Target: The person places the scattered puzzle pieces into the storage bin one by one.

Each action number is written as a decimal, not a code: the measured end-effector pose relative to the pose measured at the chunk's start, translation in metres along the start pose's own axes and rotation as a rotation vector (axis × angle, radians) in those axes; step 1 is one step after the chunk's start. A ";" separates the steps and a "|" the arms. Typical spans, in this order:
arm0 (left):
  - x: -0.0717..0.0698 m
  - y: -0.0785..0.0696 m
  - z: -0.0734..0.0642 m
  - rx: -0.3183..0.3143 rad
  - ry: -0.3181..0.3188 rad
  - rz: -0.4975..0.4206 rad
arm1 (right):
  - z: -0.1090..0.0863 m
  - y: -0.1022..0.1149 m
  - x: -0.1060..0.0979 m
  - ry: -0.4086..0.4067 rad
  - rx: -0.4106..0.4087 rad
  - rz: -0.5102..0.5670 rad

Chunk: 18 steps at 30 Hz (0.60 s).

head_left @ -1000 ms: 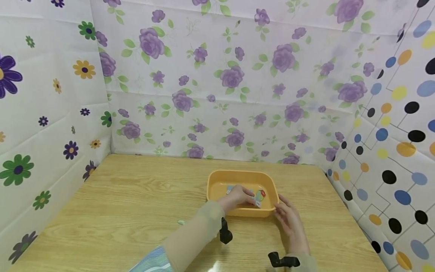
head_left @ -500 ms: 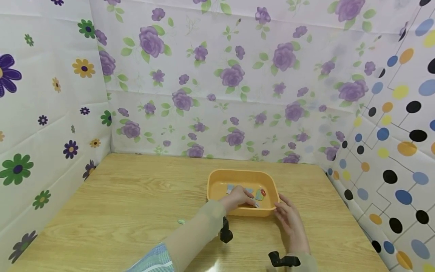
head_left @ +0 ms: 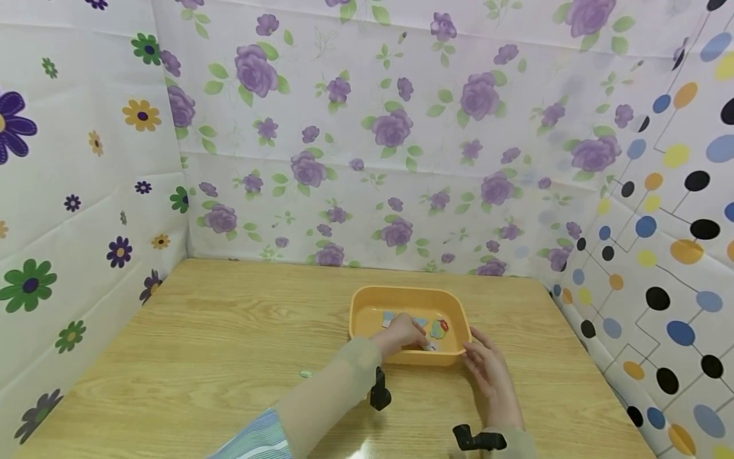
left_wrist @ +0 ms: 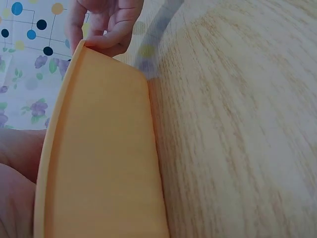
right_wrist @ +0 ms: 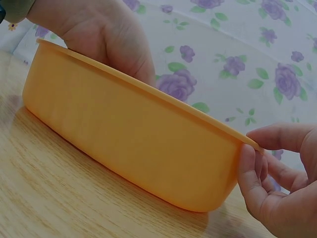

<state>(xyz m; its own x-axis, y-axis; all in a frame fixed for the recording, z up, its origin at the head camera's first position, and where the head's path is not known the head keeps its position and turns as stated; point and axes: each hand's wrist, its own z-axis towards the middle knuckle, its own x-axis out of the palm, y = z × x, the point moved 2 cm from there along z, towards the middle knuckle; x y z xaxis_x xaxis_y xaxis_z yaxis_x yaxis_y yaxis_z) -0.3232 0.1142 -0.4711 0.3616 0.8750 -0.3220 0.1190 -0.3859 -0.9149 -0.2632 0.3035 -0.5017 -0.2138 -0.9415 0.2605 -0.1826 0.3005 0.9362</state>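
Note:
A yellow-orange plastic tub stands on the wooden table. My left hand reaches down inside it, fingertips at a small flat whitish piece near the front right corner. In both wrist views the tub wall hides these fingertips. My right hand pinches the tub's rim at its near right corner, thumb and fingers on either side of the wall. Also on the tub floor are a green-and-red piece, a light blue piece and another light blue one partly behind my left hand.
A small pale green piece lies on the table, left of the tub and beside my left forearm. Flower-patterned and dotted cloths hang around the back and sides of the table.
The fingertips of my left hand have shifted slightly left, and the whitish piece now lies flatter at the tub floor. My right hand keeps its hold on the rim.

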 end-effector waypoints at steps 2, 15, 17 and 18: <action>-0.001 -0.002 0.000 0.009 -0.006 0.026 | 0.000 0.000 0.000 0.004 0.001 -0.002; -0.014 -0.013 -0.012 -0.022 0.033 0.113 | -0.001 0.001 0.001 0.006 0.010 -0.001; -0.017 -0.013 -0.012 -0.025 0.054 0.101 | -0.001 0.000 0.001 0.005 0.008 0.002; -0.018 -0.013 -0.012 -0.025 0.072 0.095 | 0.000 0.000 0.000 0.003 0.008 0.004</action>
<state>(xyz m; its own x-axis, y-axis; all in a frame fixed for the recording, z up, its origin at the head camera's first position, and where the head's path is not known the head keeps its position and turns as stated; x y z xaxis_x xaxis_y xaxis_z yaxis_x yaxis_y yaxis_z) -0.3202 0.1001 -0.4509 0.4375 0.8112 -0.3881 0.1039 -0.4743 -0.8742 -0.2629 0.3032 -0.5012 -0.2112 -0.9409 0.2648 -0.1891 0.3051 0.9334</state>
